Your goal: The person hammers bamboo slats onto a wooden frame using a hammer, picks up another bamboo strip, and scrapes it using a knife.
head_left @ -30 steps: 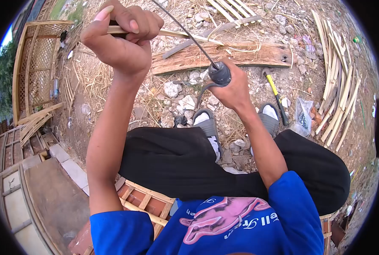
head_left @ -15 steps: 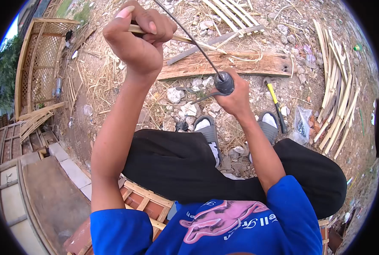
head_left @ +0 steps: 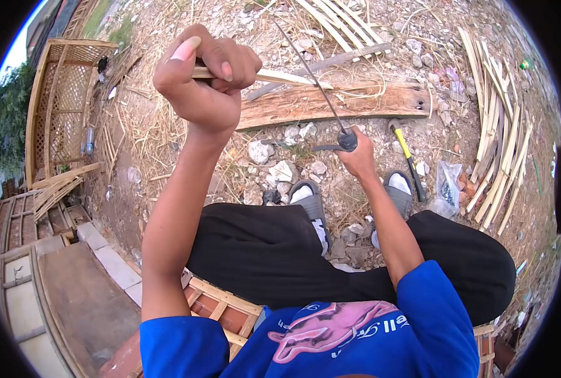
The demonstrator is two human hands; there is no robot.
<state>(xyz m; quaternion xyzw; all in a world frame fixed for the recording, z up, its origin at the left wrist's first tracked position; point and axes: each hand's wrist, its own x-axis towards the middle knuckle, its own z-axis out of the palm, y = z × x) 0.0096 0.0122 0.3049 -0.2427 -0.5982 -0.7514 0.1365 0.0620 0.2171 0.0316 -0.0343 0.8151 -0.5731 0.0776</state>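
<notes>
My left hand [head_left: 208, 79], raised at upper left, is closed around a thin wooden strip [head_left: 287, 78] that sticks out to the right. The strip's far end shows above a thick weathered plank [head_left: 362, 104] on the ground. My right hand [head_left: 358, 156] is wrapped round the black handle [head_left: 347, 140] of a machete. Its long dark blade [head_left: 312, 75], seen nearly edge-on, points up and left and crosses the view of the strip near its tip. I cannot tell whether blade and strip touch. A dark strap [head_left: 326, 148] hangs by the handle.
A hammer [head_left: 405, 148] with a yellow and black handle lies right of my sandalled feet. Split wooden strips [head_left: 504, 138] are heaped at right, more [head_left: 340, 25] at the top. A clear plastic bag [head_left: 447, 184] lies nearby. Lattice panel [head_left: 66, 107] stands left; rubble covers the ground.
My right hand has moved down and slightly right with the machete, and the blade has swung lower in view, crossing nearer the strip's end. My left hand still holds the strip, barely shifted.
</notes>
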